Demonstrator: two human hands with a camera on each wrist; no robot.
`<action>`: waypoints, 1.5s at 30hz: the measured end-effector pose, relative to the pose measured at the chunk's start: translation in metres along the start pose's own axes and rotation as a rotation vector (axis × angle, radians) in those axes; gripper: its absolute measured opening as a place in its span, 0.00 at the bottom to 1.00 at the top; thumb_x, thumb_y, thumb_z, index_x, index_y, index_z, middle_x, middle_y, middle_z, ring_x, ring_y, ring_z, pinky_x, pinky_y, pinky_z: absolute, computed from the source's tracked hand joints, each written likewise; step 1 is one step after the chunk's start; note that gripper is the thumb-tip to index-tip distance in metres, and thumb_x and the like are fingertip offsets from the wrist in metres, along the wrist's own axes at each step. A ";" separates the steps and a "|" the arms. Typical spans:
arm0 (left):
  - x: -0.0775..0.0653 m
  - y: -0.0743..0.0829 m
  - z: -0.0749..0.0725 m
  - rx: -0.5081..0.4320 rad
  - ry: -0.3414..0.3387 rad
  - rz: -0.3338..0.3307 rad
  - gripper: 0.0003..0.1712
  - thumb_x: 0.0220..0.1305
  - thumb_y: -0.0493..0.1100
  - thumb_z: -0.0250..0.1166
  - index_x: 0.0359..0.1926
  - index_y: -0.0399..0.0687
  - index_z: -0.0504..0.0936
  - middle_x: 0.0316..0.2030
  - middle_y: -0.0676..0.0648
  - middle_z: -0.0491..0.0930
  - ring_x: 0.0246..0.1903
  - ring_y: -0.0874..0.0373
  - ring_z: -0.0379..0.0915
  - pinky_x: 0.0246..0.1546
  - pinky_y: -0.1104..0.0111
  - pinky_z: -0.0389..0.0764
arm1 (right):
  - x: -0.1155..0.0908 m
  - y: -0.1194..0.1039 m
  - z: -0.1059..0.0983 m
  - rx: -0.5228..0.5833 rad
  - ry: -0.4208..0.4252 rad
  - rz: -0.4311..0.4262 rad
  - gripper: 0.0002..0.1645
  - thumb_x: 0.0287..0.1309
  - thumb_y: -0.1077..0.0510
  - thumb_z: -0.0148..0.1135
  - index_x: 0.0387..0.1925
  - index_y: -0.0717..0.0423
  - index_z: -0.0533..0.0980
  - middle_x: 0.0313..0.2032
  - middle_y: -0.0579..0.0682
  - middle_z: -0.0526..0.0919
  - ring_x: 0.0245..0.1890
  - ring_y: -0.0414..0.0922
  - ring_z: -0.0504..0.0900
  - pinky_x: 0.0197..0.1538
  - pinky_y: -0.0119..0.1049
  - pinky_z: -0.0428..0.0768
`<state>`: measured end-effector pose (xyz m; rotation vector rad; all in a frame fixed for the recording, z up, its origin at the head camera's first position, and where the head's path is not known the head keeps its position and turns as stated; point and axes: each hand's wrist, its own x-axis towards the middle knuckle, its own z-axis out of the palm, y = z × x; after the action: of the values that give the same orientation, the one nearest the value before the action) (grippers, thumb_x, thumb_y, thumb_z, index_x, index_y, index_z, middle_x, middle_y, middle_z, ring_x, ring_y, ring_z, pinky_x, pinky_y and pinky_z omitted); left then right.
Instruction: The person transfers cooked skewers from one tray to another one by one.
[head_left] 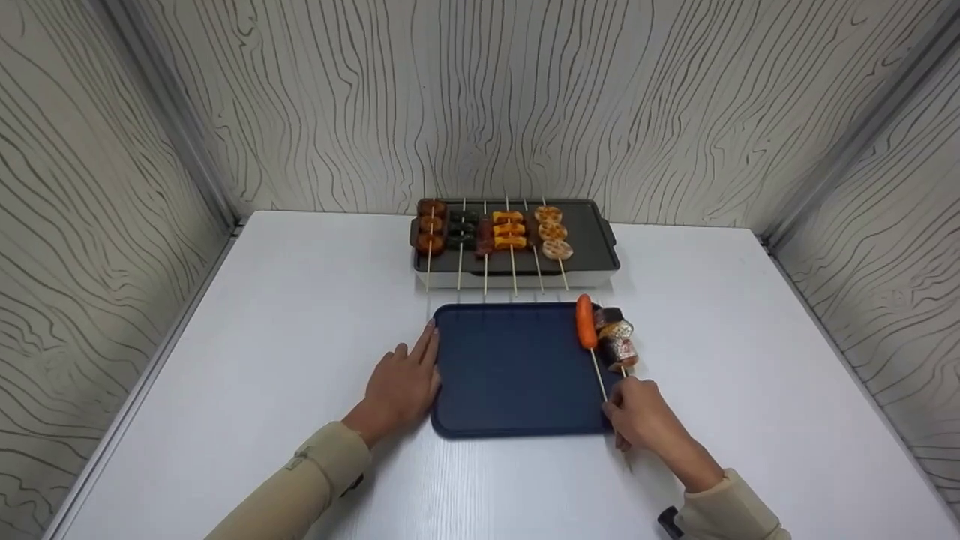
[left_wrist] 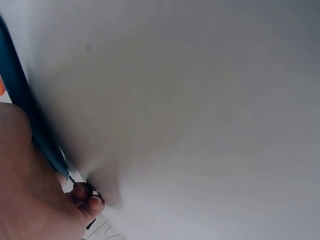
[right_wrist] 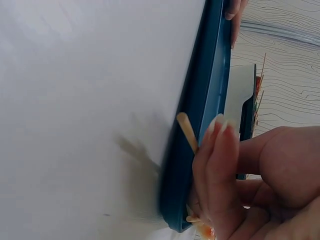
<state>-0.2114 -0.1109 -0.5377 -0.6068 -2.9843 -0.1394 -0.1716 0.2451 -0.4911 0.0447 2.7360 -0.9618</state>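
Note:
A dark blue tray (head_left: 514, 375) lies on the white table. Along its left rim rests my left hand (head_left: 405, 382), fingers stretched forward; the left wrist view shows this hand (left_wrist: 35, 190) beside the tray's edge. At the tray's right side, my right hand (head_left: 641, 412) pinches the thin stick of a sausage skewer (head_left: 586, 322). Right next to the sausage lies a second skewer with dark and silvery chunks (head_left: 616, 341), its stick running under the same hand. In the right wrist view, a stick's end (right_wrist: 186, 130) pokes out past the curled fingers (right_wrist: 220, 155) over the tray rim.
Behind the tray stands a dark grill pan (head_left: 589, 240) on a pale base, holding several skewers side by side, among them lotus root slices (head_left: 553, 232) and yellow pieces (head_left: 509, 230). Their sticks overhang its front edge. Patterned panels (head_left: 465, 97) enclose the table at the back and sides.

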 end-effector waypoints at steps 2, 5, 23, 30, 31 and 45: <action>0.000 0.000 0.000 -0.005 0.008 -0.001 0.33 0.79 0.48 0.47 0.77 0.36 0.61 0.78 0.42 0.58 0.54 0.40 0.75 0.50 0.54 0.78 | 0.000 -0.001 0.000 0.002 0.002 -0.001 0.11 0.65 0.69 0.60 0.25 0.63 0.77 0.12 0.52 0.78 0.09 0.43 0.78 0.16 0.37 0.78; -0.001 0.000 0.000 -0.006 0.016 0.001 0.33 0.79 0.48 0.48 0.77 0.36 0.61 0.78 0.42 0.58 0.53 0.40 0.75 0.49 0.53 0.78 | 0.000 -0.001 -0.001 0.004 0.000 -0.002 0.10 0.65 0.69 0.61 0.26 0.63 0.77 0.12 0.52 0.78 0.09 0.42 0.78 0.16 0.36 0.78; -0.001 0.000 -0.001 0.006 0.037 0.008 0.33 0.78 0.48 0.49 0.76 0.36 0.62 0.77 0.42 0.59 0.53 0.40 0.75 0.49 0.53 0.79 | 0.003 0.004 -0.008 -0.009 -0.042 -0.087 0.12 0.66 0.64 0.61 0.25 0.61 0.79 0.08 0.47 0.76 0.06 0.40 0.75 0.14 0.33 0.73; -0.002 0.000 -0.001 0.013 0.064 0.017 0.32 0.78 0.48 0.50 0.76 0.35 0.64 0.76 0.41 0.61 0.52 0.41 0.76 0.47 0.54 0.79 | 0.002 0.002 -0.010 -0.016 -0.038 -0.086 0.12 0.66 0.63 0.62 0.25 0.60 0.79 0.10 0.47 0.76 0.07 0.40 0.74 0.14 0.33 0.72; -0.002 0.000 -0.001 0.013 0.063 0.016 0.32 0.78 0.48 0.49 0.76 0.35 0.63 0.77 0.41 0.61 0.52 0.41 0.76 0.47 0.54 0.79 | 0.002 0.002 -0.010 -0.019 -0.037 -0.089 0.12 0.66 0.62 0.61 0.25 0.60 0.80 0.10 0.47 0.76 0.07 0.39 0.73 0.13 0.32 0.71; -0.001 0.001 -0.002 -0.009 0.038 0.008 0.33 0.78 0.48 0.48 0.77 0.36 0.62 0.77 0.41 0.60 0.52 0.41 0.75 0.47 0.54 0.79 | -0.002 -0.003 -0.032 -0.090 0.019 -0.126 0.10 0.66 0.59 0.63 0.29 0.59 0.82 0.17 0.46 0.75 0.16 0.42 0.74 0.20 0.34 0.69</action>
<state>-0.2097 -0.1108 -0.5357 -0.6097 -2.9460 -0.1620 -0.1773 0.2631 -0.4647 -0.1365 2.8246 -0.8722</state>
